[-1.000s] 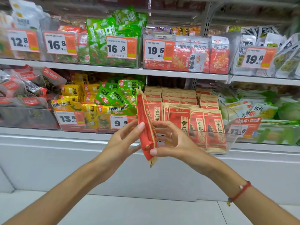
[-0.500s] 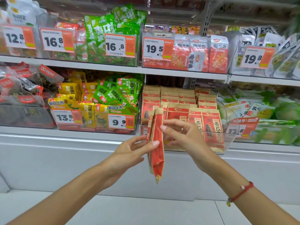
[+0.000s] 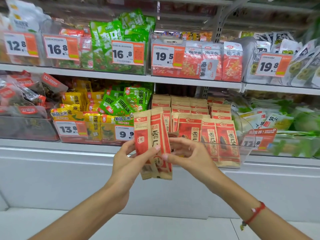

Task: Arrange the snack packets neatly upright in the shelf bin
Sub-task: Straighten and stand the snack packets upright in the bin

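Note:
Two red and tan snack packets [image 3: 152,135] stand upright, side by side, in front of the shelf. My left hand [image 3: 128,161] grips them from the left with the thumb across their fronts. My right hand [image 3: 187,153] touches their right edge with curled fingers. Behind them a clear shelf bin [image 3: 245,153] holds several rows of the same packets [image 3: 218,135], standing upright.
A bin of yellow and green packets [image 3: 97,118] sits left of the clear bin, with price tags [image 3: 69,129] on its front. Green bags [image 3: 294,122] fill the bin to the right. An upper shelf [image 3: 121,76] carries more bins.
The packets have turned from edge-on to face me, and now show as two side by side. Both hands rose slightly with them.

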`<state>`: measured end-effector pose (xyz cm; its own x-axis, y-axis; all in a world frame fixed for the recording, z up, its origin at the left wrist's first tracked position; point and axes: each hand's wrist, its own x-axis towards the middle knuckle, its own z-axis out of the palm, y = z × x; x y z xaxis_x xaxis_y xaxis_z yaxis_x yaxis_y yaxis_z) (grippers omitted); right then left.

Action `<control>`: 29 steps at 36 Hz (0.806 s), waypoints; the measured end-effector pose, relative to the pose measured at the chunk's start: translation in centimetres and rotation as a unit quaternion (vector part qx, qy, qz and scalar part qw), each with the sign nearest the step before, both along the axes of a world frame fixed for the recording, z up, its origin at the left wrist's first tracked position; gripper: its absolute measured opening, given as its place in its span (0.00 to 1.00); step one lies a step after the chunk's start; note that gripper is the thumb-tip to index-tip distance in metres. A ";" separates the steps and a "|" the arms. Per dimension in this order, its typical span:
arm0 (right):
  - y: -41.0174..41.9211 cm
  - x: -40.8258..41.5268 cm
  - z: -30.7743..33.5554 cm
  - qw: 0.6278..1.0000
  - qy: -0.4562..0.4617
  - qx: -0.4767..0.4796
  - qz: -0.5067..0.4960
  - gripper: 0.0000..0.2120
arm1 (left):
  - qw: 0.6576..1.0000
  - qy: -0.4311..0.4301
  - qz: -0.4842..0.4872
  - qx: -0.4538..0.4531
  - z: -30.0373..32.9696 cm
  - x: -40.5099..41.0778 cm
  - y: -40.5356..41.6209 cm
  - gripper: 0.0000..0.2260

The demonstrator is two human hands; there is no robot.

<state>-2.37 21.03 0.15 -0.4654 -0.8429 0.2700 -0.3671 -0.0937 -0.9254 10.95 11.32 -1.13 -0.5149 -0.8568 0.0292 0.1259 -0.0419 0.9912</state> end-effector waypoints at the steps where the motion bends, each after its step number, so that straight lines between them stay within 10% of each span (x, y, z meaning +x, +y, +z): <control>1: 0.0 -0.4 0.0 1.000 -0.020 0.003 -0.008 0.17 | 1.000 0.009 0.000 -0.005 0.0 0.1 -0.2 0.16; 10: 0.0 -0.9 -0.1 0.999 -0.014 0.010 -0.038 0.18 | 0.996 0.038 0.017 -0.073 0.3 0.1 -0.3 0.12; 21: 0.2 0.3 0.0 0.854 0.450 -0.199 -0.170 0.21 | 0.986 0.115 -0.079 -0.086 2.5 0.0 2.6 0.17; 29: 0.1 0.7 -0.1 0.851 0.493 -0.143 -0.113 0.17 | 0.982 0.171 -0.038 -0.075 2.0 -0.3 1.4 0.08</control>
